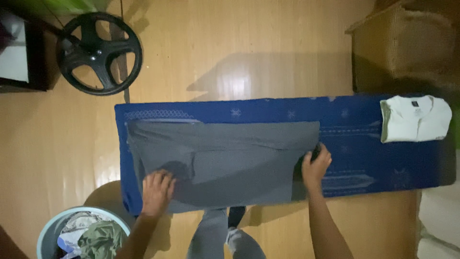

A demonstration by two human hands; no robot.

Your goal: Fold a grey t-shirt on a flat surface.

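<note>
A grey garment (225, 160) lies spread flat on a blue patterned board cover (359, 144). My left hand (155, 192) rests palm down on the garment's near left part, fingers together. Over at the garment's right edge, my right hand (315, 165) pinches the cloth near its upper corner. A folded white shirt (414, 118) sits at the right end of the blue surface, apart from both hands.
A pale blue basket (52, 230) with crumpled clothes stands at the lower left on the wooden floor. A round black fan base (99, 52) is at the upper left, beside a dark cabinet (21, 52). A wicker basket (407, 43) stands at the upper right.
</note>
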